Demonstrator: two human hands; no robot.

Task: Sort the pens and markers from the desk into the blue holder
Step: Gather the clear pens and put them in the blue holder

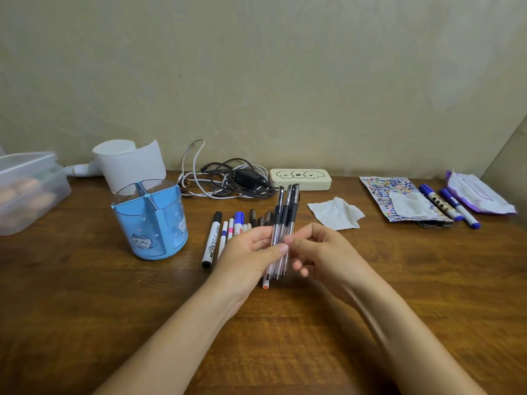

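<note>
My left hand (248, 252) grips a bundle of three black-capped clear pens (285, 212), held upright above the desk. My right hand (316, 249) touches the same bundle from the right with its fingertips. Behind my left hand a row of markers and pens lies on the desk, among them a black marker (212, 238) and a blue-capped marker (239, 219). An orange-tipped pen (265, 284) pokes out below my left hand. The blue holder (149, 220), divided into compartments and empty, stands to the left. Two blue markers (450, 206) lie far right.
A tangle of cables (228, 181) and a cream case (301, 178) lie at the back. A paper roll (131, 163) stands behind the holder, a clear plastic box (25, 189) at far left. A crumpled tissue (336, 213), a patterned sheet (382, 189) and a wipes pack (479, 195) lie right.
</note>
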